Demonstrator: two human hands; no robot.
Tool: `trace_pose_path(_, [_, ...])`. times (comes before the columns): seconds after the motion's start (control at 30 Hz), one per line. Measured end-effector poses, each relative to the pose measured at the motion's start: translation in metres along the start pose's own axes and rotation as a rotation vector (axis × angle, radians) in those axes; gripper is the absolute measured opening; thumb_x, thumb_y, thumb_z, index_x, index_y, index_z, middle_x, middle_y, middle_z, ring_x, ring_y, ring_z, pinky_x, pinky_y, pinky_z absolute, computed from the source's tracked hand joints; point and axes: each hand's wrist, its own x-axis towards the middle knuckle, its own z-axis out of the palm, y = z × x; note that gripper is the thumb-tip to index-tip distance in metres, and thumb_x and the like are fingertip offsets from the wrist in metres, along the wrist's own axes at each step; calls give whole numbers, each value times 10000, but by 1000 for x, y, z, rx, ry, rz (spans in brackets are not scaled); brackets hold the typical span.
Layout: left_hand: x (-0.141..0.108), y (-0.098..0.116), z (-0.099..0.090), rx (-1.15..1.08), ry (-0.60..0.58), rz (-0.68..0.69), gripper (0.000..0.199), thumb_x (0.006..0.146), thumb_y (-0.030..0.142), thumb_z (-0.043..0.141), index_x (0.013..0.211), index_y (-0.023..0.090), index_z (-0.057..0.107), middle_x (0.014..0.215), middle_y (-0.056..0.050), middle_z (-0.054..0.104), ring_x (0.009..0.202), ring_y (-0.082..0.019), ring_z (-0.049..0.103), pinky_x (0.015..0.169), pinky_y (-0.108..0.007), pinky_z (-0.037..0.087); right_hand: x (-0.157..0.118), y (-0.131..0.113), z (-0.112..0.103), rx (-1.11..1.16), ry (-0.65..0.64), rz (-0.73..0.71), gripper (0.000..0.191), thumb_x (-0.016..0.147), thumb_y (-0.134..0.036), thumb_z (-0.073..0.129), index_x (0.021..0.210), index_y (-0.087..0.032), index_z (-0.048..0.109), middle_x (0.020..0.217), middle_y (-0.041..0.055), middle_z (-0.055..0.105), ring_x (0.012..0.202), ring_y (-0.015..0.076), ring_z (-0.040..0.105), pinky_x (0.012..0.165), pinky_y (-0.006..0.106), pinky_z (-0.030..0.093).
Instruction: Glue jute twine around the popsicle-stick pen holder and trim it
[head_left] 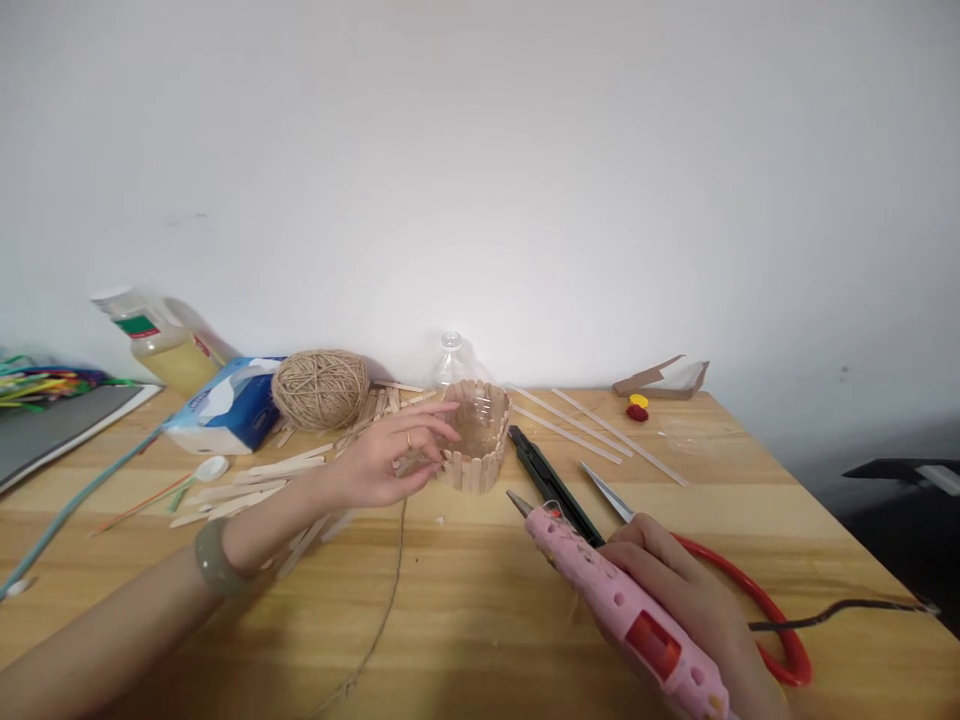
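Observation:
My right hand (686,590) grips a pink hot glue gun (600,585), its metal nozzle pointing up and left toward the middle of the table. My left hand (397,455), fingers spread, reaches to the left side of a small container (476,472) ringed with short wooden craft-stick pieces. Its fingertips overlap the rim; whether they touch it I cannot tell. The container stands upright with clear plastic inside. A dark utility knife (555,487) lies just right of it. Red-handled scissors (784,640) lie partly hidden behind my right hand.
Loose craft sticks (251,485) spread at left beside a twine ball (321,388), a tissue pack (229,405) and a bottle of yellowish liquid (169,345). Behind the container is a clear bottle top (451,358). Glue sticks (619,435) and torn cardboard (660,378) lie right.

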Motion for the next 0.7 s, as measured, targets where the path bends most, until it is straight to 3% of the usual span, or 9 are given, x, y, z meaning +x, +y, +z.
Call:
trace_pose_path(0.1, [-2,-8,-6,5,-98,10,98,803,76,550,801,173,545,1006,-105,685,1191,-232,519,918,-401,497,2,-10,7,60,19,277,275,760,-429,502,561,-239,518,591,-12,543,554,137,564,458,207,454])
trace_pose_path(0.17, [-2,-11,-5,45,-113,40,89,823,90,535,800,173,559,975,-103,691,1091,-207,589,873,-350,519,5,-15,11,78,64,422,303,717,-467,527,530,-237,465,529,-33,519,502,132,539,422,205,426])
trace_pose_path(0.27, [-4,-8,1,70,-43,46,107,832,94,527,776,173,573,856,-83,691,889,-171,656,804,-298,531,10,-20,12,62,89,461,291,646,-485,574,519,-240,482,507,-45,511,484,127,527,414,200,424])
trace_pose_path(0.43, [-8,15,16,51,152,-45,93,822,84,552,770,160,554,813,-92,677,868,-171,661,752,-265,537,9,-21,11,54,58,384,221,654,-465,569,586,-255,578,591,-27,601,553,141,594,439,186,456])
trace_pose_path(0.5, [-9,24,21,-33,227,-148,107,798,76,588,741,159,552,813,-83,679,888,-174,670,740,-246,539,5,-23,13,47,72,302,237,701,-460,537,599,-255,597,646,-11,628,592,147,614,460,184,469])
trace_pose_path(0.6, [-8,33,25,-233,262,-318,134,779,80,614,699,161,543,857,-79,679,993,-202,650,822,-292,531,0,-26,19,-22,133,127,286,794,-424,461,627,-257,622,717,4,653,666,146,640,495,173,483])
trace_pose_path(0.7, [-7,35,26,-373,243,-400,154,774,77,615,692,166,521,953,-96,677,1126,-230,581,918,-367,493,-1,-26,21,-93,123,-84,314,860,-339,403,688,-261,655,792,14,675,747,142,662,610,175,516])
